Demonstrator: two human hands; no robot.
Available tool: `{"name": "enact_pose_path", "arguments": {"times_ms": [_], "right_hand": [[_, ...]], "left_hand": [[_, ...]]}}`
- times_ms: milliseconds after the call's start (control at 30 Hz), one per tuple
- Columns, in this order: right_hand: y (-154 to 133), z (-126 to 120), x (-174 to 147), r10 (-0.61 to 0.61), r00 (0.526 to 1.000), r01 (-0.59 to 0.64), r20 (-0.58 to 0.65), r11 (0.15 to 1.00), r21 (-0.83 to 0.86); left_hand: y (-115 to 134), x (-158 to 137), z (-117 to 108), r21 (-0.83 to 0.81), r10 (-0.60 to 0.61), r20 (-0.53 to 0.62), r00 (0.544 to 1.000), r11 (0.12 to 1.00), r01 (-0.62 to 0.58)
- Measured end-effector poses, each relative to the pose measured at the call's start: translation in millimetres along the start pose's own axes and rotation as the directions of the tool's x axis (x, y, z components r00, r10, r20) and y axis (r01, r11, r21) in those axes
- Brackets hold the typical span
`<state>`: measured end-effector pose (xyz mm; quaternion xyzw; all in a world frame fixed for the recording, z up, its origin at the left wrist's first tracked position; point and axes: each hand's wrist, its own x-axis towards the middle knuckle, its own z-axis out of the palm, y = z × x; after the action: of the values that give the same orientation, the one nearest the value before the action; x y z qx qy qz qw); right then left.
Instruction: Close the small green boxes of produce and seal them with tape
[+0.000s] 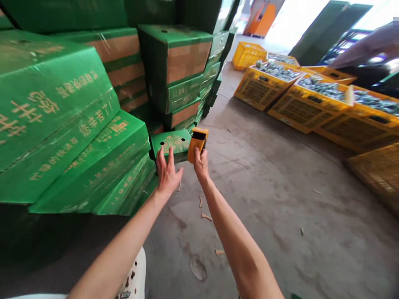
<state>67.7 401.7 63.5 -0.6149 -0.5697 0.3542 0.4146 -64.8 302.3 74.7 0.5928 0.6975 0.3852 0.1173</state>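
Observation:
A low green cardboard box (pixel 172 142) with dark round holes in its printed top lies on the floor, between the stacks and my hands. My left hand (pixel 168 174) is at its near edge, fingers spread and holding nothing; whether the fingertips touch the box I cannot tell. My right hand (pixel 201 164) is closed round an orange and black hand tool (pixel 193 150) that looks like a packing tape dispenser. The tool is held upright at the right end of the box and covers that corner.
Green printed boxes (pixel 121 139) lean in a slanted pile at left, with taller box stacks (pixel 187 62) behind. Yellow crates (pixel 308 104) filled with small greyish items stand at right, near a bending person (pixel 364 50). Small scraps (pixel 206 216) litter the concrete floor (pixel 264 199).

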Motion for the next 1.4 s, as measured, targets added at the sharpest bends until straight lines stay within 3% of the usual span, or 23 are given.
{"name": "enact_pose_path", "arguments": {"times_ms": [133, 267, 400, 533, 633, 700, 767, 900, 1000, 1100, 1167, 1233, 1333, 1400], "right_hand": [[17, -7, -3, 0.051, 0.995, -0.050, -0.087, 0.999, 0.016], [22, -3, 5, 0.121, 0.991, -0.120, -0.065, 0.993, 0.020], [23, -1, 16, 0.126, 0.992, -0.127, -0.031, 0.992, -0.025], [26, -6, 21, 0.126, 0.992, -0.126, -0.005, 0.992, 0.033], [27, -6, 25, 0.100, 0.995, -0.100, 0.004, 0.991, 0.083], [25, -4, 30, 0.103, 0.994, -0.098, -0.027, 0.987, 0.126], [22, 0, 36, 0.118, 0.992, -0.111, -0.038, 0.982, 0.154], [13, 18, 41, 0.088, 0.996, -0.091, 0.029, 0.986, 0.139], [8, 38, 32, 0.118, 0.989, -0.128, 0.092, 0.986, 0.109], [7, 48, 19, 0.174, 0.982, -0.182, 0.075, 0.978, 0.106], [6, 37, 11, 0.188, 0.981, -0.194, 0.056, 0.974, 0.114], [6, 11, 3, 0.167, 0.984, -0.173, 0.067, 0.981, 0.089], [8, -52, -12, 0.109, 0.990, -0.106, 0.090, 0.994, -0.042], [11, -99, -29, 0.106, 0.991, -0.093, 0.077, 0.984, -0.153]], "left_hand": [[-8, 74, -7, 0.341, -0.072, 0.181, 0.981, 0.940, 0.006], [-23, 114, -12, 0.433, -0.265, 0.282, 0.922, 0.893, 0.124], [-27, 124, -11, 0.473, -0.244, 0.210, 0.947, 0.873, 0.121], [-25, 137, -3, 0.540, -0.236, 0.123, 0.964, 0.831, 0.134], [-23, 136, 3, 0.548, -0.276, 0.092, 0.957, 0.816, 0.182], [-20, 122, 5, 0.551, -0.304, 0.026, 0.952, 0.799, 0.240], [-15, 98, 6, 0.559, -0.241, -0.016, 0.970, 0.802, 0.208], [-10, 58, 6, 0.566, 0.003, 0.109, 0.994, 0.822, -0.065], [-17, 56, 1, 0.581, -0.010, 0.218, 0.976, 0.805, -0.122], [-30, 71, -5, 0.583, -0.007, 0.271, 0.963, 0.797, -0.158], [-37, 79, -8, 0.577, 0.009, 0.276, 0.961, 0.798, -0.173], [-42, 83, -10, 0.578, 0.022, 0.257, 0.966, 0.797, -0.172], [-42, 80, -14, 0.561, 0.099, 0.246, 0.964, 0.797, -0.225], [-39, 68, -15, 0.505, 0.233, 0.286, 0.929, 0.788, -0.353]]}}
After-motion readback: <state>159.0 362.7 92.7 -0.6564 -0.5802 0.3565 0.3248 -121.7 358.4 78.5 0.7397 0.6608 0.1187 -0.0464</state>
